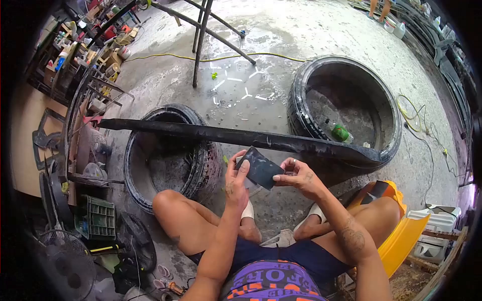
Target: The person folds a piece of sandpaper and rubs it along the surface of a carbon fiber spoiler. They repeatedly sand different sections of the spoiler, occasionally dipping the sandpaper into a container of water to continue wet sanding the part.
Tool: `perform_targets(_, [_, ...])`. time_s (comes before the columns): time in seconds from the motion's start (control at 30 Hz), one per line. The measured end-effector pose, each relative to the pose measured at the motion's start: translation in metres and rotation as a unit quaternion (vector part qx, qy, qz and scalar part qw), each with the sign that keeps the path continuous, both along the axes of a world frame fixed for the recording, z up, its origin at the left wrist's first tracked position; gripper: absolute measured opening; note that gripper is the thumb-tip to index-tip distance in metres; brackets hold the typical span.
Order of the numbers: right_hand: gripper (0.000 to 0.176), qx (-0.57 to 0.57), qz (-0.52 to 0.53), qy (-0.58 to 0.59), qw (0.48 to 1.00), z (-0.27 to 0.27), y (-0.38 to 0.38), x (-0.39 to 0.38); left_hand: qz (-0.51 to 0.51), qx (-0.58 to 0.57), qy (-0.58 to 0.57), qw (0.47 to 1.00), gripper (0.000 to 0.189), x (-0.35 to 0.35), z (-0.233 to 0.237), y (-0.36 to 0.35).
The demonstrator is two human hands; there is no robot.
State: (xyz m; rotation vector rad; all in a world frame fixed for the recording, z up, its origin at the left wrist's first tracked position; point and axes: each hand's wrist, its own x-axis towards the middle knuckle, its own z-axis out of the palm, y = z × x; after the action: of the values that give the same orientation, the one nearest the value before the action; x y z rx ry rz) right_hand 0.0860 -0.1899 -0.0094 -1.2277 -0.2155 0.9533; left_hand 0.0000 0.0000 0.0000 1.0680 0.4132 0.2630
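Observation:
Between my two hands is a dark, rectangular sheet of sandpaper [261, 169] with pale smudges, tilted over the floor. My left hand [238, 173] pinches its left edge, thumb on top. At the lower right corner, my right hand [296, 176] grips the same sheet between thumb and fingers. Just beyond the hands lies a long black panel [211, 134], dusty with white scuffs. It rests across two tires: a smaller left tire [131, 168] and a larger right tire [297, 103].
A green bottle [341, 133] lies inside the right tire. A metal stand [201, 42] rises beyond the panel. To the left are a green crate [95, 218] and a fan [63, 266]. A yellow panel [401, 243] is by my right knee; a yellow hose [175, 56] crosses the floor.

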Motion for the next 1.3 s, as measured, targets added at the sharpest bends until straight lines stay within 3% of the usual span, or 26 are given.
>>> perform_targets(0.1, [0.033, 0.04, -0.041, 0.024, 0.998, 0.013, -0.002, 0.004, 0.018, 0.031, -0.023, 0.999, 0.066, 0.001, -0.003, -0.002])
perform_targets(0.17, [0.032, 0.058, -0.067, 0.046, 0.995, 0.027, -0.003, 0.008, -0.044, -0.124, -0.07, 0.989, 0.076, -0.012, -0.012, 0.007])
perform_targets(0.33, [0.031, 0.14, -0.089, 0.083, 0.983, 0.046, -0.003, 0.009, -0.191, -0.141, -0.061, 0.97, 0.1, -0.037, -0.044, -0.014])
perform_targets(0.4, [0.037, 0.121, 0.031, 0.054, 0.991, 0.047, -0.011, 0.018, -0.209, -0.174, -0.062, 0.96, 0.111, -0.036, -0.049, -0.012])
perform_targets(0.43, [0.037, 0.12, 0.028, 0.055, 0.991, 0.05, -0.015, 0.024, -0.211, -0.175, -0.061, 0.96, 0.111, -0.031, -0.042, -0.007])
perform_targets(0.5, [0.046, -0.003, 0.218, -0.174, 0.96, 0.059, -0.021, 0.036, -0.121, -0.165, 0.003, 0.979, 0.112, -0.019, -0.027, 0.007])
perform_targets(0.53, [0.049, -0.055, 0.253, -0.284, 0.923, 0.065, -0.021, 0.035, -0.13, -0.13, -0.028, 0.983, 0.101, -0.017, -0.02, 0.009])
perform_targets(0.57, [0.049, -0.052, 0.254, -0.283, 0.923, 0.068, -0.018, 0.032, -0.128, -0.129, -0.027, 0.983, 0.101, -0.015, -0.017, 0.011])
perform_targets(0.63, [0.047, -0.085, 0.248, -0.231, 0.937, 0.073, -0.011, 0.026, -0.24, 0.067, -0.043, 0.967, 0.073, -0.01, -0.007, 0.012])
perform_targets(0.67, [0.043, -0.045, 0.197, -0.271, 0.941, 0.062, -0.008, 0.022, -0.258, 0.127, -0.058, 0.956, 0.061, -0.008, -0.002, 0.007])
perform_targets(0.7, [0.043, -0.044, 0.197, -0.273, 0.941, 0.056, -0.007, 0.021, -0.258, 0.129, -0.06, 0.956, 0.061, -0.007, 0.005, 0.001])
perform_targets(0.77, [0.039, -0.08, 0.076, -0.273, 0.956, 0.047, -0.006, 0.019, -0.196, 0.18, 0.015, 0.964, 0.05, -0.006, 0.012, -0.011])
perform_targets(0.8, [0.035, -0.087, 0.003, -0.255, 0.963, 0.05, -0.004, 0.015, -0.143, 0.18, -0.019, 0.973, 0.042, -0.003, 0.005, -0.016])
perform_targets(0.93, [0.029, -0.141, -0.022, -0.167, 0.976, 0.03, -0.002, 0.006, -0.027, 0.046, 0.017, 0.998, 0.039, -0.004, -0.001, -0.024])
perform_targets(1.07, [0.027, -0.09, -0.071, -0.213, 0.97, 0.026, 0.004, 0.0, -0.035, 0.086, 0.001, 0.996, 0.041, -0.004, -0.008, -0.02])
perform_targets(1.1, [0.027, -0.09, -0.072, -0.212, 0.97, 0.029, 0.002, 0.003, -0.078, 0.019, -0.011, 0.997, 0.043, -0.005, -0.005, -0.015])
perform_targets(1.13, [0.026, -0.107, -0.007, -0.218, 0.97, 0.031, -0.002, 0.006, -0.12, -0.047, -0.023, 0.991, 0.045, -0.006, -0.003, -0.012])
perform_targets(1.17, [0.024, -0.124, 0.058, -0.223, 0.965, 0.032, -0.003, 0.008, -0.121, -0.046, -0.022, 0.991, 0.045, -0.005, 0.0, -0.012])
perform_targets(1.23, [0.022, -0.094, 0.063, -0.19, 0.975, 0.031, -0.002, 0.006, -0.182, 0.034, 0.011, 0.983, 0.05, -0.004, 0.005, -0.013])
perform_targets(1.3, [0.024, -0.134, 0.04, -0.233, 0.962, 0.033, -0.002, 0.005, -0.188, 0.085, 0.0, 0.979, 0.05, -0.003, -0.005, -0.014])
